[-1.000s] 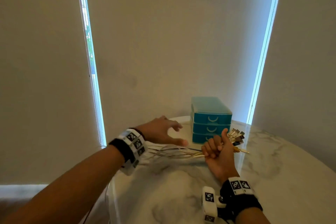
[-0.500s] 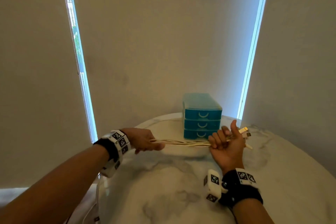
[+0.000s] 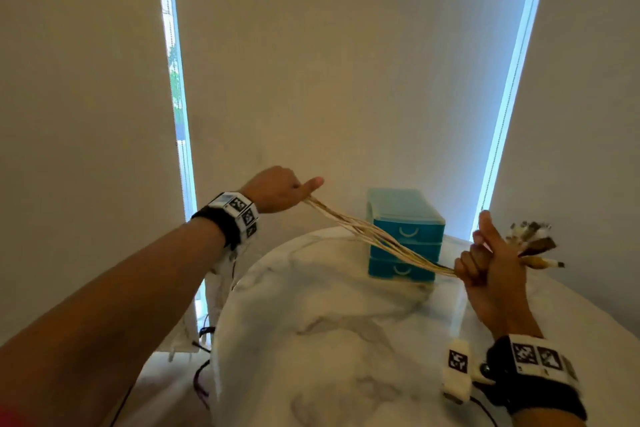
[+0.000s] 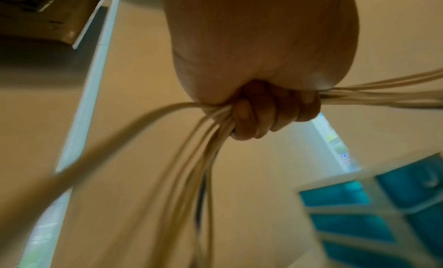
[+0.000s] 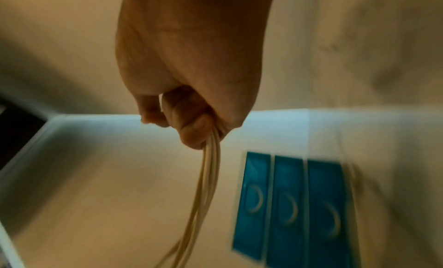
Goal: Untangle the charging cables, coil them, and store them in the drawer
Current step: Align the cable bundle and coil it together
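1. My left hand [image 3: 277,189] is fisted around the bundle of charging cables [image 3: 377,239], thumb sticking out, raised above and to the left of the drawer unit [image 3: 405,236].
2. My right hand [image 3: 491,263] has its fingers curled tight on the other end of the bundle, just right of the drawer unit, with the plugs [image 3: 533,243] fanning out past my knuckles.
3. Half a second ago both hands sat low near the table [image 3: 346,340]. Now my left hand is lifted and pulled well away, so the cables run taut and slanted in front of the drawer unit.
4. Behind my left fist the loose cable ends hang down.
5. Counts: one drawer unit with three blue drawers, all closed, standing on the marble table. The cables are several, mostly cream with one dark strand; I cannot count them exactly.
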Tool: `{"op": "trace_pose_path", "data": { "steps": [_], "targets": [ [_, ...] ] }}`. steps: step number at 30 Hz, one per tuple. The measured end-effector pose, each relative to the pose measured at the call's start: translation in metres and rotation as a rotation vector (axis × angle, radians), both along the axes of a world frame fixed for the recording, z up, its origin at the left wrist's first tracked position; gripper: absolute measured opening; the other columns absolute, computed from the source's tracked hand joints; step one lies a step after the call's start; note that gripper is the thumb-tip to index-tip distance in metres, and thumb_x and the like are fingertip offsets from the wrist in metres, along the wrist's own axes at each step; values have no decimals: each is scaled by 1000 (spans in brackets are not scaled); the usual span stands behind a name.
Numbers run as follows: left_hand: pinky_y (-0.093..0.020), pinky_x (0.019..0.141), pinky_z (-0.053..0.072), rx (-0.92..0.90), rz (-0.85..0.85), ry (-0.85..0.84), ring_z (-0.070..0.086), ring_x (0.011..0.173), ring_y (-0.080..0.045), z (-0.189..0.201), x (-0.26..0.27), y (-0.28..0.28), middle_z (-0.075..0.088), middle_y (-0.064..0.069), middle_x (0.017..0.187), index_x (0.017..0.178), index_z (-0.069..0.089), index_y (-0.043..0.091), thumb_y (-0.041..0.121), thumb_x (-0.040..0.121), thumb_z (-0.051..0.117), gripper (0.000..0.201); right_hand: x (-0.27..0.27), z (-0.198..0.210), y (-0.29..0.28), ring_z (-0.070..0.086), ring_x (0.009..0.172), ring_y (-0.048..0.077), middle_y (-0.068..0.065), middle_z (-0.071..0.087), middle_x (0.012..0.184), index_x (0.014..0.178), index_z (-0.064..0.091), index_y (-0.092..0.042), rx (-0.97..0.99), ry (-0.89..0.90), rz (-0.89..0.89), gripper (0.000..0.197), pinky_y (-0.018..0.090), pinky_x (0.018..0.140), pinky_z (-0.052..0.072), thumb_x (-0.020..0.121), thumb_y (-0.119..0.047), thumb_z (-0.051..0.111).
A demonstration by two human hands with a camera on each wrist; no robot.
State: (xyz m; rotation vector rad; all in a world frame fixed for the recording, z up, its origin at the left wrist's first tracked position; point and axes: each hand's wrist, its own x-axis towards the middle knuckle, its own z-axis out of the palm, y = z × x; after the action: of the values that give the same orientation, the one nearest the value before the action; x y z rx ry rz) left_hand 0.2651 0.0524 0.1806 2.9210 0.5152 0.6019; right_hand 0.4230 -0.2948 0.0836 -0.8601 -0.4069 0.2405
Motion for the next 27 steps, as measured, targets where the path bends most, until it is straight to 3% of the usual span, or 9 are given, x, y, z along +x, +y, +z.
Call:
{"op": "trace_pose_path", "data": {
  "steps": [4,6,9,12,15,17,20,23,27],
  "targets": [
    [-37,60,32,-41,-187,-15,41,48,-21,-16,36,-69,44,-6,52,54,45,12,42,114,41,67,-11,1,-8,41,50,11,-13,45,50,99,77,-24,-518,-336,-186,43,26,55,33,83,-63,82],
    [-37,55,36,-81,-279,-10,43,47,-22,-38,56,-104,49,-8,53,56,49,10,43,112,40,66,-28,-1,1,60,54,2,-17,64,59,100,77,-34,-736,-486,-112,32,22,55,42,84,-61,78],
    [-35,55,30,-236,-369,16,36,50,-23,-62,73,-145,41,-6,54,54,41,15,50,115,37,70,-36,-22,18,73,82,-1,-12,79,93,108,75,-33,-863,-549,21,36,12,62,49,80,-53,84],
    [-34,63,37,-393,-426,52,43,60,-23,-68,74,-157,48,-12,64,63,49,12,71,108,29,77,-38,-34,19,74,86,6,-9,80,89,104,76,-27,-825,-533,-6,14,20,72,55,93,-35,81],
    [-22,58,42,-503,-472,113,47,54,-10,-60,66,-154,54,1,63,69,63,14,71,108,26,78,-30,-39,14,76,79,11,-6,80,78,98,78,-19,-753,-473,-32,16,22,69,54,97,-35,76],
    [-20,55,43,-460,-517,211,48,54,-8,-56,61,-141,56,0,68,84,72,11,65,109,36,70,-26,-38,6,71,65,3,-5,77,71,103,77,-13,-661,-371,42,26,18,64,52,95,-37,79],
    [-28,61,47,-396,-493,305,56,62,-14,-56,52,-111,64,-6,78,98,70,9,64,98,67,56,-24,-36,-5,78,91,18,10,83,99,123,77,-14,-433,-284,170,31,36,80,62,96,-29,78],
    [-32,73,50,-426,-441,302,59,68,-13,-56,36,-76,67,1,76,94,72,15,65,90,77,50,-18,-30,-12,60,49,2,-9,64,59,120,74,-11,-154,-108,163,21,17,47,51,100,-14,68],
    [-41,80,54,-320,-290,334,62,70,-13,-75,9,-19,74,-6,80,92,75,19,60,92,72,42,12,-34,-24,39,41,2,-10,43,53,77,67,-27,60,133,73,22,16,40,33,87,-40,81]
  ]
}}
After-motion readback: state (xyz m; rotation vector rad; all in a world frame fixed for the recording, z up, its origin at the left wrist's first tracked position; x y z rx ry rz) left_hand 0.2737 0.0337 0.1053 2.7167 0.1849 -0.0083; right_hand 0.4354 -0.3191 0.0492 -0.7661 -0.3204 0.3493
